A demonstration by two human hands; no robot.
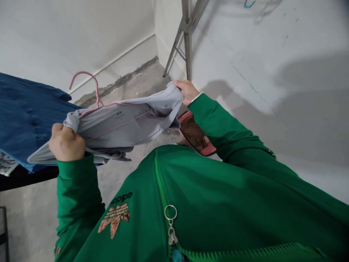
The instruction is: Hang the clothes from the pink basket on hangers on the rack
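Observation:
A light grey shirt (120, 125) is stretched between my two hands, with a pink clothes hanger (97, 87) inside its neck opening. The hanger's hook sticks up free, curving to the left. My left hand (67, 142) is closed in a fist around bunched cloth near the hanger's left end. My right hand (187, 91) pinches the shirt's edge at the far right, past the hanger's right end. Some of the shirt hangs in folds below the left hand.
Blue clothing (29, 116) hangs or lies at the left. A metal folding stand (187, 43) leans by the white wall at the back. A pink-rimmed basin or bag (195, 134) with dark contents is on the concrete floor (114, 178), below my right forearm.

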